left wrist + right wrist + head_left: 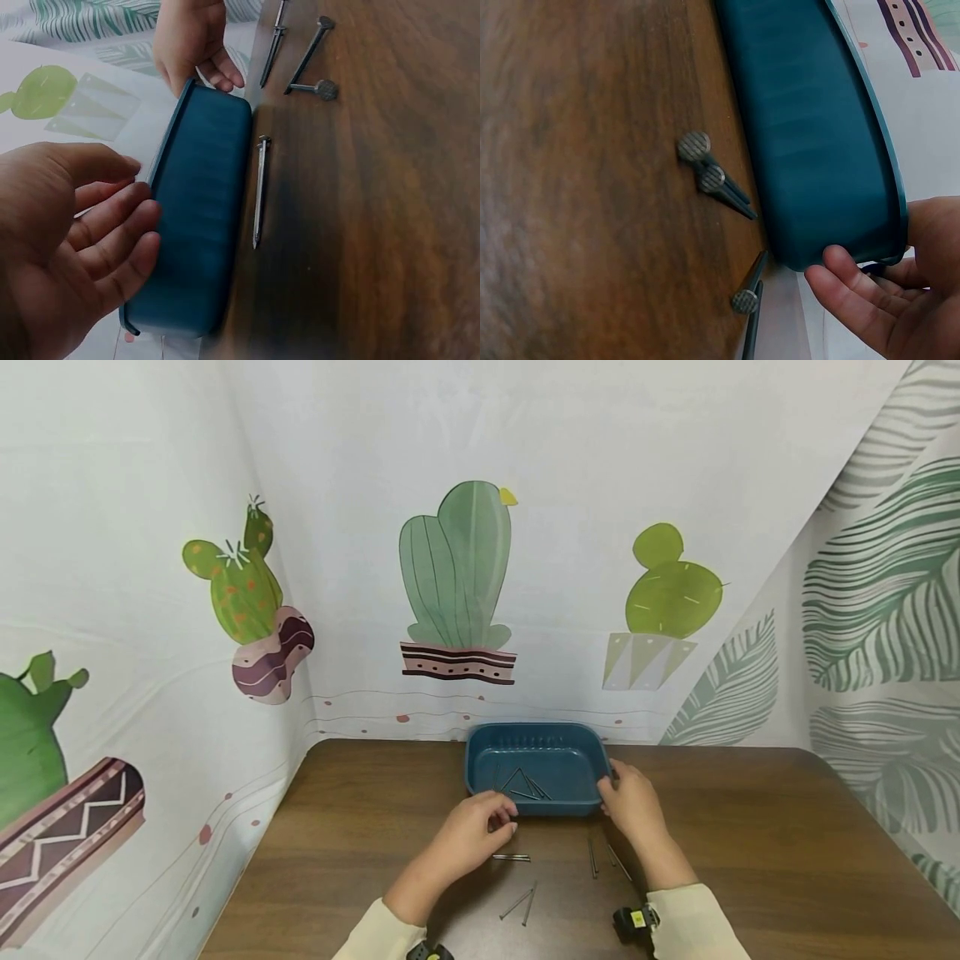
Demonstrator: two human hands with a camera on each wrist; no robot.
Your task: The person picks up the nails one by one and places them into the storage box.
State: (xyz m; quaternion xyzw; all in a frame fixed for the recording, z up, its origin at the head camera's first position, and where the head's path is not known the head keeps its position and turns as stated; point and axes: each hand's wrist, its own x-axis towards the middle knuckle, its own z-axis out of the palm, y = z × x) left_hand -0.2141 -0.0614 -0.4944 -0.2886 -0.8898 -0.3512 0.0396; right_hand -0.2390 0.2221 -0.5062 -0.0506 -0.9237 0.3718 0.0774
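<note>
A blue rectangular tray [555,808] stands on the table with several nails [535,787] lying inside. My right hand [633,802] grips the tray's right end, its thumb and fingers on either side of the rim; the right wrist view shows the fingertips [838,264] against the outer corner. My left hand [472,827] is at the near left corner, fingers loosely bent and nothing visible in them. In the left wrist view its fingertips [146,214] overlap the tray's rim. Two nails [512,857] lie close below this hand.
Nearer on the brown wooden table [360,827], a pair of nails [528,906] lies with points converging. More nails [593,860] lie beside the right wrist. A cloth [337,610] printed with cacti hangs just behind the tray.
</note>
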